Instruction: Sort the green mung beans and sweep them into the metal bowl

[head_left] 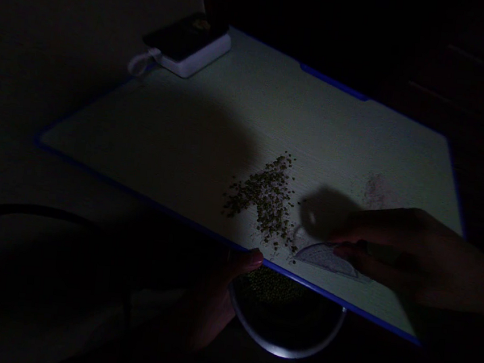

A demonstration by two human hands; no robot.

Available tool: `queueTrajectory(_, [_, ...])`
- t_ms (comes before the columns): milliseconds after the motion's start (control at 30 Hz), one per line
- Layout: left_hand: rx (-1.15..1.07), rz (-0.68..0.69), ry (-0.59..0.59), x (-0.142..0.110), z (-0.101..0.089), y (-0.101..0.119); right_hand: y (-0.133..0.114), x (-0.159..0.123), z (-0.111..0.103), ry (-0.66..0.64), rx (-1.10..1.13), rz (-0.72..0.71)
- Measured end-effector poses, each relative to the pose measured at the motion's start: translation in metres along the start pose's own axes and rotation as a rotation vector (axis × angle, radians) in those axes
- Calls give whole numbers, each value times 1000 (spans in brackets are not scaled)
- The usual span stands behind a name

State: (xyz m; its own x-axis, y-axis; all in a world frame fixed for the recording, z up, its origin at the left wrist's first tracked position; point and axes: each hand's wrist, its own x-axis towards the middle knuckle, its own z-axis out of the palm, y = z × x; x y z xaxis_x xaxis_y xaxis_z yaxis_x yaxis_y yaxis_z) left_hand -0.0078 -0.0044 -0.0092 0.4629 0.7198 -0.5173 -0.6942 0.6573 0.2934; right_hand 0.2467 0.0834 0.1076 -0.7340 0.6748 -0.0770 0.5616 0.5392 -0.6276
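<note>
In dim light, a pile of small green beans (266,198), like mung beans, lies spread on a white board (341,134) with a blue rim. My right hand (406,254) pinches a clear half-round protractor (328,259), its flat side near the board's front edge, just right of the beans. My left hand (216,310) grips the board's front edge, thumb on top and fingers hidden below. Under that edge sits a metal bowl (281,351) with more green beans (274,287) inside, close beside my left hand.
A white box-shaped device with a dark top and a strap loop (203,55) rests on the board's far left corner. A dark cable (29,210) runs in from the left. A faint reddish smudge (378,189) marks the board at right. Surroundings are very dark.
</note>
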Motion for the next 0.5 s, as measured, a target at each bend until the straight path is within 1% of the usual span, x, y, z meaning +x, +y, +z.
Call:
queueTrajectory(133, [-16, -38, 23, 1, -8, -4, -1, 2, 4, -54, 38, -13])
queueTrajectory(367, [-5, -39, 65, 0, -12, -7, -1, 0, 5, -70, 55, -3])
queueTrajectory(433, [3, -40, 65, 0, -14, -8, -1, 0, 5, -69, 38, -21])
queueTrajectory(500, [3, -36, 38, 1, -15, -8, -1, -1, 4, -58, 26, -22])
